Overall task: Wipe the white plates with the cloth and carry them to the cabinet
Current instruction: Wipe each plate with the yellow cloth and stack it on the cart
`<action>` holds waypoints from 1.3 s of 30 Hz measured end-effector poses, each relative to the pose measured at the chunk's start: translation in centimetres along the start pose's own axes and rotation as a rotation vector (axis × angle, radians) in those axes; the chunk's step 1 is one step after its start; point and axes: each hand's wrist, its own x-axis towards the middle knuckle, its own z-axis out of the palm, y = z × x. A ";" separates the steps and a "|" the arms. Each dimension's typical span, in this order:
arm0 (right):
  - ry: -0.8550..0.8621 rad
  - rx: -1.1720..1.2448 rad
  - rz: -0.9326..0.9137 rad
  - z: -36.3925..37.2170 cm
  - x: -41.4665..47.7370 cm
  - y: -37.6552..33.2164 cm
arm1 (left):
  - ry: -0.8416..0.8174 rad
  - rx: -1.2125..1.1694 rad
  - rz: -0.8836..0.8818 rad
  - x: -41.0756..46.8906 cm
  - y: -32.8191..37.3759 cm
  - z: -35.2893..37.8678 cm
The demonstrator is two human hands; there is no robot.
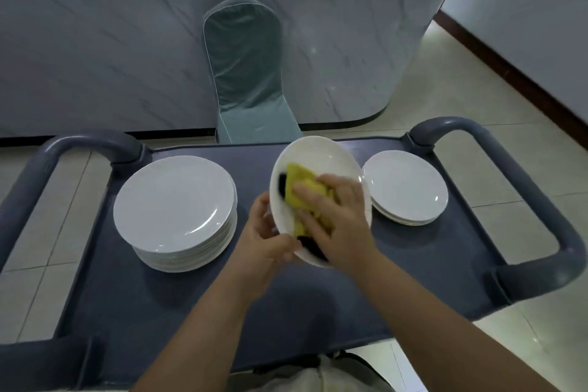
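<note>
A white plate (318, 156) is tilted up above the middle of the grey cart top (222, 305). My left hand (267, 239) grips its lower left rim. My right hand (334, 216) presses a yellow and dark cloth (297, 181) against the plate's face, fingers spread over the cloth. A tall stack of white plates (173, 200) stands on the cart to the left. A short stack of white plates (405, 184) lies to the right.
The cart has raised grey handles at the left (86, 143) and right (541, 200) ends. Beyond it stand a covered teal chair (245, 73) and a marble-fronted counter (95, 41). Tiled floor (477, 89) lies to the right.
</note>
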 end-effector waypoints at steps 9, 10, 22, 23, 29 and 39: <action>0.113 -0.143 0.250 -1.9 1.7 4.4 | -0.060 0.069 -0.076 -0.5 -0.6 0.2; 0.113 -0.094 0.181 -1.0 2.4 3.0 | -0.052 0.070 -0.062 -0.4 -0.4 0.3; 0.142 -0.085 0.262 -0.4 2.1 3.2 | -0.052 0.153 -0.037 -0.6 0.8 0.3; 0.123 -0.038 0.178 0.3 2.4 1.9 | -0.037 0.138 -0.023 -0.5 1.0 0.3; -0.075 -0.034 -0.071 -1.0 -4.4 3.1 | 0.053 0.156 0.056 0.0 2.5 -1.3; 0.046 0.053 -0.003 0.5 -1.7 -0.6 | 0.025 0.208 0.074 0.5 3.1 0.4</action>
